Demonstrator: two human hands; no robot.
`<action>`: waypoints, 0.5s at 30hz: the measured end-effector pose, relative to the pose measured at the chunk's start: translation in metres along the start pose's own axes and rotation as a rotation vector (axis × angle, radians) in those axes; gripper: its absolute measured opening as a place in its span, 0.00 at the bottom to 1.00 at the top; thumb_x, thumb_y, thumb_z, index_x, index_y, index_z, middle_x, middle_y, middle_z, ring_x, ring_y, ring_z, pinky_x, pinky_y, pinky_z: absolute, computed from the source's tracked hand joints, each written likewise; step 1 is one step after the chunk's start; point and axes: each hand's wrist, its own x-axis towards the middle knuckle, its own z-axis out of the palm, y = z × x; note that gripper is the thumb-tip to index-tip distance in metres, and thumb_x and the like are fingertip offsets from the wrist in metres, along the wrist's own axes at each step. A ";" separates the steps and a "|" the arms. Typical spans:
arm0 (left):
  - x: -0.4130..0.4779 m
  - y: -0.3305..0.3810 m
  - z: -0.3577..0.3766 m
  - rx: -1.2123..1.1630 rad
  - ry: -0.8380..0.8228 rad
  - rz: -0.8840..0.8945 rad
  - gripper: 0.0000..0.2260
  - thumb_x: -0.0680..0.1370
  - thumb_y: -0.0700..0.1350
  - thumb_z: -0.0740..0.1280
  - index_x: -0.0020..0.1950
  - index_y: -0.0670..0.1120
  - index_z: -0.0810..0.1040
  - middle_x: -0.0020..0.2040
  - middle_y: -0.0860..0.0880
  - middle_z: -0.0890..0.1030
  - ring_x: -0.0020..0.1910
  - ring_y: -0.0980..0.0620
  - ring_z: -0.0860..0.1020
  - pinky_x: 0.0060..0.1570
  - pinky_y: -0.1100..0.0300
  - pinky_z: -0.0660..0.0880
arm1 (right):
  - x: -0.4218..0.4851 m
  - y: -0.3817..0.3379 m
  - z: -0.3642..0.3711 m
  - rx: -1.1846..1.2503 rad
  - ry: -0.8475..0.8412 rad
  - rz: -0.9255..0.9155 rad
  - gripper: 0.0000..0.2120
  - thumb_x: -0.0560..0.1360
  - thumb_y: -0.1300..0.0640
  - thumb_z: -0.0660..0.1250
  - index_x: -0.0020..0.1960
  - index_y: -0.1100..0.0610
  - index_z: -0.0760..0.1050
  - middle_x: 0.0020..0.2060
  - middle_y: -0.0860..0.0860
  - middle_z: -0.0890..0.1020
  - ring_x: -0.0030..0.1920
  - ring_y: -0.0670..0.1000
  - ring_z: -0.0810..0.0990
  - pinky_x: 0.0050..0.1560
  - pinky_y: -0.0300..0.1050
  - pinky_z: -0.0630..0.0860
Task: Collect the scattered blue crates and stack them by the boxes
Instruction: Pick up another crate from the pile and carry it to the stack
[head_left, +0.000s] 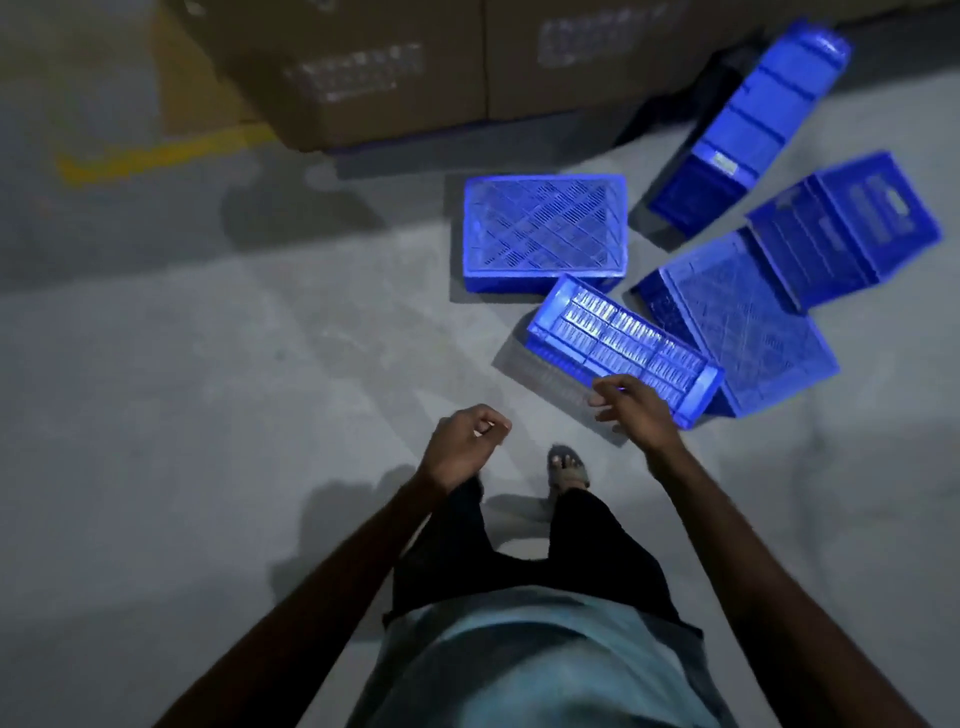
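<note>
Person standing over scattered blue crates, right hand reaching in.
A sandalled foot (569, 467) is standing on the grey floor (234, 374). The left hand (467, 441) is hovering curled in a fist, holding nothing, while the right hand (631, 410) is spreading relaxed fingers over the nearest crate (618, 338); contact unclear. Beyond, an upturned crate (545, 231) is lying flat, a tilted crate (743, 322) is crowding the right with another crate (841, 234) resting on it, and the far crate (753, 119) is lying by the cardboard boxes (389, 78).

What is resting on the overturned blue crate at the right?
A second crate, tipped on its side, lies over the far end of the overturned crate, hiding that end. The nearest crate covers its left edge; whether they touch is unclear.
</note>
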 end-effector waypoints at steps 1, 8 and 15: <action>0.012 -0.001 -0.009 0.035 -0.025 0.008 0.07 0.70 0.59 0.68 0.43 0.58 0.83 0.43 0.52 0.87 0.44 0.54 0.85 0.56 0.54 0.80 | -0.001 0.005 0.002 0.048 0.041 0.020 0.07 0.82 0.52 0.67 0.51 0.55 0.79 0.47 0.55 0.86 0.36 0.47 0.81 0.32 0.34 0.71; 0.114 0.006 -0.013 0.205 -0.074 0.043 0.06 0.78 0.52 0.70 0.45 0.52 0.83 0.38 0.52 0.86 0.32 0.61 0.79 0.46 0.55 0.80 | 0.031 0.069 0.011 0.286 0.204 0.147 0.08 0.81 0.50 0.67 0.54 0.53 0.80 0.46 0.50 0.88 0.42 0.50 0.84 0.43 0.45 0.74; 0.261 -0.044 0.075 0.309 -0.035 -0.030 0.17 0.71 0.59 0.66 0.47 0.48 0.85 0.38 0.51 0.86 0.38 0.50 0.82 0.54 0.47 0.82 | 0.144 0.179 -0.009 0.477 0.367 0.218 0.09 0.81 0.49 0.67 0.53 0.54 0.81 0.46 0.51 0.88 0.44 0.51 0.87 0.43 0.45 0.77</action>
